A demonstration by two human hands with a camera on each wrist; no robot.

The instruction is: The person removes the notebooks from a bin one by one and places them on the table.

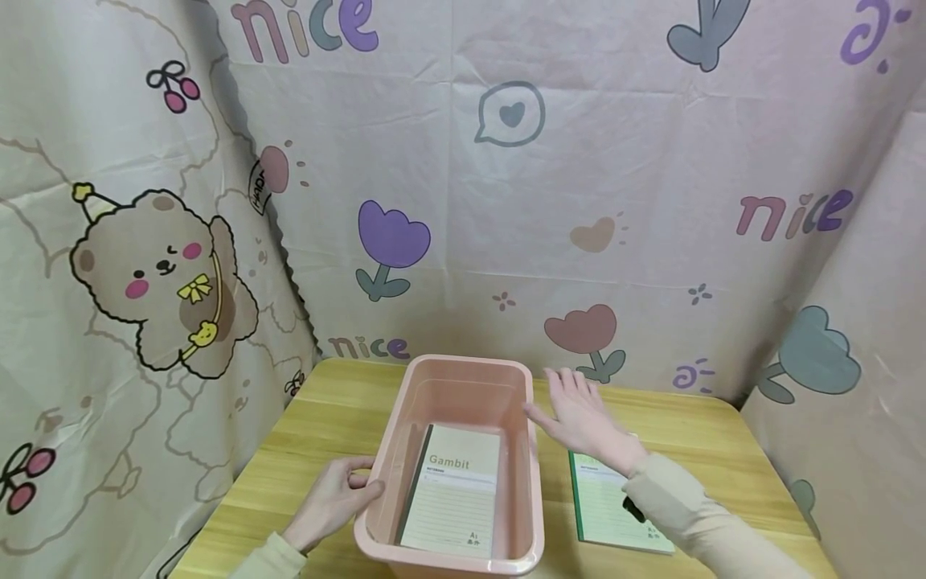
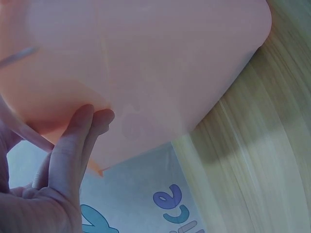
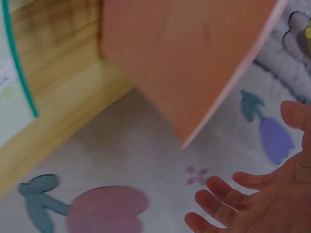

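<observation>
"How was the left hand?"

"It pinched the pink bin by its rim, on the table; inside lay a notebook."

"And the right hand?"

"Farther, beside the bin; fingers spread, it held nothing."

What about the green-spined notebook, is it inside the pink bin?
No, the green-spined notebook lies on the table beside the pink bin.
</observation>
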